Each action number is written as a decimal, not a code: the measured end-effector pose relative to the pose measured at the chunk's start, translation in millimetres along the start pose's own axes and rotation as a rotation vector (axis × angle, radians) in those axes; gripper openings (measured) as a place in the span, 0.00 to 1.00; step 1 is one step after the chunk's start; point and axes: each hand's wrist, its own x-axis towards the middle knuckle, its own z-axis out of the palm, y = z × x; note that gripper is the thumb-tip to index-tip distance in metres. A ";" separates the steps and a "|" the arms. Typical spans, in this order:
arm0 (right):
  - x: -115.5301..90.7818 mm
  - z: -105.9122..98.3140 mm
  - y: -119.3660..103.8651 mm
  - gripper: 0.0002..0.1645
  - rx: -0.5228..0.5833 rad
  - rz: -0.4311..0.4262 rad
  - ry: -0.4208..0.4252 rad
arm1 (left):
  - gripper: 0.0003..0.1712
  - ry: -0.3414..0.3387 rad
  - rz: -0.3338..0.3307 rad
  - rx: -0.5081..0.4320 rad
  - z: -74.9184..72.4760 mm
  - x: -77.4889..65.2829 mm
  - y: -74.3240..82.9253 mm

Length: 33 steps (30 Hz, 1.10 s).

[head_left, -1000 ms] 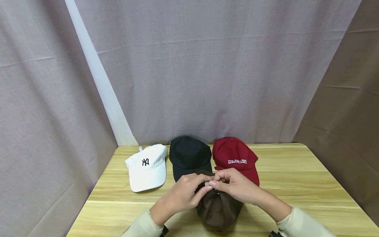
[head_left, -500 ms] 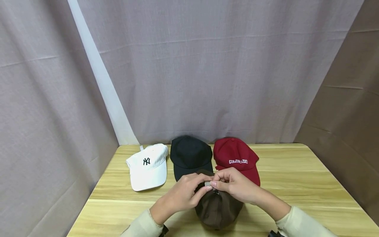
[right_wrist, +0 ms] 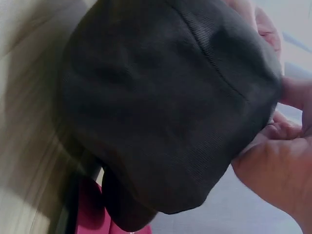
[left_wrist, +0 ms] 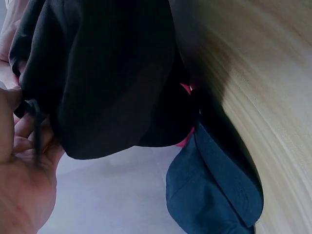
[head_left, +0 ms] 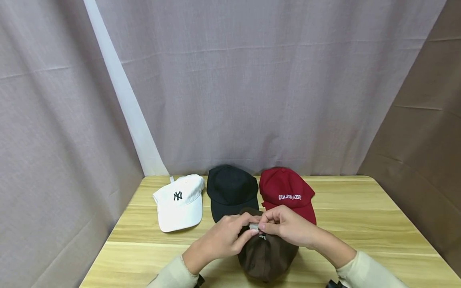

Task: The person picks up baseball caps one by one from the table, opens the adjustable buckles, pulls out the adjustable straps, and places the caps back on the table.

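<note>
A brown baseball cap (head_left: 266, 260) stands near the front of the table, its crown turned toward me. At the cap's back opening, the thumb and fingers of my left hand (head_left: 225, 237) pinch a small light grey piece (head_left: 254, 226) on the strap. My right hand (head_left: 293, 229) pinches the strap just beside it, the two thumbs close together. Below the fingertips shows a small silvery bit (head_left: 262, 237). In the left wrist view a dark strap (left_wrist: 36, 126) hangs at my palm. The right wrist view has the crown mostly covering my fingers.
Behind the brown cap lie a black cap (head_left: 232, 188) and a red cap (head_left: 286, 184) lettered COLORADO. A white cap (head_left: 181, 212) with an NY logo rests to the left. Grey curtains (head_left: 252, 100) hang beyond the wooden table (head_left: 345, 224).
The right thumb has shifted slightly right, and more of the light grey piece shows between the thumbs. The brown cap has tilted a little. The other caps stay in place.
</note>
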 end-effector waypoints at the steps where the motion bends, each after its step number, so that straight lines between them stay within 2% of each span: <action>1: 0.2 -0.2 -0.4 0.11 -0.015 0.006 0.001 | 0.11 -0.012 -0.008 0.004 -0.6 -0.3 0.5; 8: 1.8 1.1 -0.1 0.10 -0.057 -0.011 0.027 | 0.08 -0.059 -0.011 0.058 -2.1 -2.0 2.3; 14: 2.4 2.0 -1.1 0.12 -0.063 -0.031 0.023 | 0.09 -0.141 -0.099 0.024 -2.7 0.4 3.8; 17: 1.1 1.7 -1.7 0.12 -0.068 -0.022 0.021 | 0.09 -0.164 -0.112 0.002 -2.2 1.1 3.5; 24: -0.8 0.0 -3.0 0.11 -0.044 0.025 0.025 | 0.10 -0.146 -0.075 0.006 -3.2 2.2 4.5; 29: -3.5 -2.2 -3.6 0.10 -0.040 0.010 0.053 | 0.09 -0.117 -0.071 -0.033 -6.9 -0.3 2.7; 33: -4.5 -2.0 -3.1 0.09 -0.046 -0.005 0.060 | 0.10 -0.034 -0.007 0.002 -7.4 -1.4 1.0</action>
